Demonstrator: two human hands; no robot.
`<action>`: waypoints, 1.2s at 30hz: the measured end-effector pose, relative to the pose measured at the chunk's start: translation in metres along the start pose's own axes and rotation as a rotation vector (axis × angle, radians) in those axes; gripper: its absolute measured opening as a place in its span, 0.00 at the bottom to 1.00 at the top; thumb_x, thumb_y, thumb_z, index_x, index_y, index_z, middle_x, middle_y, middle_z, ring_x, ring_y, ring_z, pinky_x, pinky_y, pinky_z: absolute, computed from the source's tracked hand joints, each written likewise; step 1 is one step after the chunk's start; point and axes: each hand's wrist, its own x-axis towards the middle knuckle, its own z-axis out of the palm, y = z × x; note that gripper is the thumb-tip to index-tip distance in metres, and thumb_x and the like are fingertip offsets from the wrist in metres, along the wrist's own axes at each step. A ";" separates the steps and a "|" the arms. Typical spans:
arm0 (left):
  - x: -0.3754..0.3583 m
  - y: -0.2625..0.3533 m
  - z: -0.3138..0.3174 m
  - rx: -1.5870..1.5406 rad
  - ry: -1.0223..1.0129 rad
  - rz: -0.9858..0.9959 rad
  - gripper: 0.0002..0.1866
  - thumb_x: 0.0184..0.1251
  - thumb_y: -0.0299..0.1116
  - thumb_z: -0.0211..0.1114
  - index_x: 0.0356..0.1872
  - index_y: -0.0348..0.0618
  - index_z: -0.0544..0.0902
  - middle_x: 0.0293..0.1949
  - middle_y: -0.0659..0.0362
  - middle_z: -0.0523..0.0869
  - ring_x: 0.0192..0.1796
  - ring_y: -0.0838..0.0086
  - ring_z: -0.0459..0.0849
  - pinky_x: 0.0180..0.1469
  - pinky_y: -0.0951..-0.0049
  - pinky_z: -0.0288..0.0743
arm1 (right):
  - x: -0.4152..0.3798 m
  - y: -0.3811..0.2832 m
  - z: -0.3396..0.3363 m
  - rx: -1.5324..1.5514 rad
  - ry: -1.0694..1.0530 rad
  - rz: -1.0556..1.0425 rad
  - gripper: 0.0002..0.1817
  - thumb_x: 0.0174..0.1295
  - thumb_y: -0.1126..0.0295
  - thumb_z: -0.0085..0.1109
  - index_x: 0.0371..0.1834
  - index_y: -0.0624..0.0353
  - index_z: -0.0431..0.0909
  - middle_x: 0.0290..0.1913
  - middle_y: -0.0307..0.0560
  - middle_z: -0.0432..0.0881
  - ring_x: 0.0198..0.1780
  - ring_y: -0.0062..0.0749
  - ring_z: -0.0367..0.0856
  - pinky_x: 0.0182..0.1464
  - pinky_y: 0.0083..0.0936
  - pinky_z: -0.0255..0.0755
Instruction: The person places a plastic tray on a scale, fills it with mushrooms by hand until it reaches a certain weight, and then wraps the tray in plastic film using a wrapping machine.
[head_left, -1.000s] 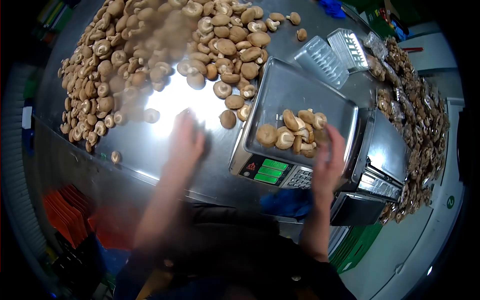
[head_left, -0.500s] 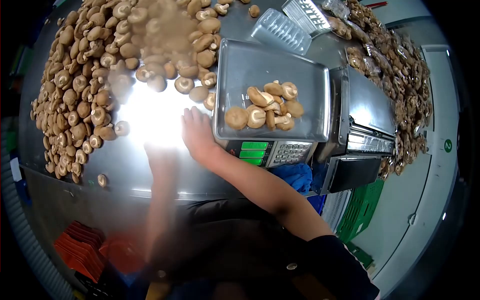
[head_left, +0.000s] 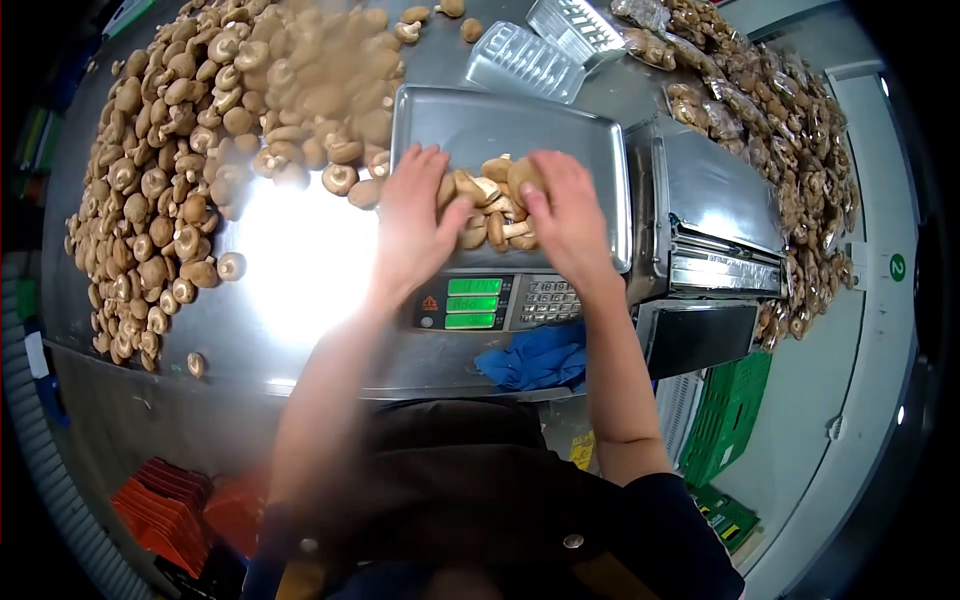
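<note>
A small heap of shiitake mushrooms [head_left: 497, 205] lies on the metal tray of the scale [head_left: 500, 115]. At the heap's left side is my left hand [head_left: 420, 215], its fingers stretched forward and the thumb apart, touching the outer mushrooms. My right hand [head_left: 568, 215] comes in from the right, fingers and thumb around a brown mushroom cap [head_left: 522, 178] at the heap's edge. Below the tray, the scale's green display [head_left: 473, 302] is lit; its digits are too blurred to read.
A large mushroom pile [head_left: 160, 180] covers the table's left. Clear plastic trays [head_left: 527, 62] lie behind the scale. A wrapping machine [head_left: 715, 200] stands to the right, with bagged mushrooms [head_left: 760, 120] beyond. A blue cloth [head_left: 535, 358] lies in front of the scale.
Both hands have moved right from the tabletop beside the scale to the mushrooms on the tray. The right hand has closed around a mushroom. The view has shifted slightly.
</note>
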 end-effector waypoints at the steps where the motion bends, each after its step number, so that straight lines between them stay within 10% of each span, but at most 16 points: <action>1: 0.002 0.008 0.005 -0.031 0.006 -0.030 0.30 0.58 0.35 0.66 0.59 0.31 0.70 0.59 0.40 0.74 0.63 0.46 0.69 0.66 0.54 0.60 | -0.004 0.009 0.008 0.076 0.005 0.006 0.24 0.66 0.62 0.52 0.62 0.63 0.68 0.62 0.59 0.70 0.66 0.52 0.65 0.68 0.39 0.59; 17: -0.017 0.016 0.019 0.166 0.057 -0.026 0.32 0.59 0.40 0.66 0.62 0.34 0.69 0.60 0.41 0.74 0.65 0.48 0.69 0.65 0.54 0.60 | -0.021 0.028 0.033 0.283 0.076 -0.050 0.23 0.71 0.61 0.44 0.67 0.57 0.65 0.68 0.57 0.64 0.69 0.52 0.62 0.70 0.38 0.56; 22: -0.032 0.011 -0.021 -0.518 0.312 -0.280 0.26 0.64 0.36 0.59 0.63 0.38 0.71 0.60 0.52 0.76 0.60 0.64 0.74 0.61 0.64 0.67 | -0.035 0.027 0.004 0.463 0.153 0.152 0.22 0.72 0.61 0.44 0.65 0.57 0.67 0.64 0.56 0.70 0.61 0.46 0.72 0.65 0.35 0.63; 30: -0.071 0.038 -0.023 0.262 0.100 -0.013 0.29 0.52 0.33 0.74 0.55 0.35 0.74 0.54 0.48 0.78 0.58 0.59 0.75 0.61 0.65 0.69 | -0.077 0.028 -0.002 0.610 0.344 0.246 0.12 0.69 0.69 0.51 0.50 0.62 0.78 0.52 0.49 0.80 0.55 0.38 0.79 0.58 0.28 0.70; 36: -0.092 0.053 -0.042 -0.155 0.301 -0.272 0.26 0.54 0.24 0.69 0.56 0.34 0.74 0.50 0.51 0.81 0.55 0.65 0.79 0.60 0.66 0.70 | -0.092 0.038 -0.015 0.571 0.338 0.205 0.11 0.68 0.72 0.53 0.51 0.61 0.78 0.49 0.47 0.82 0.50 0.32 0.81 0.51 0.25 0.73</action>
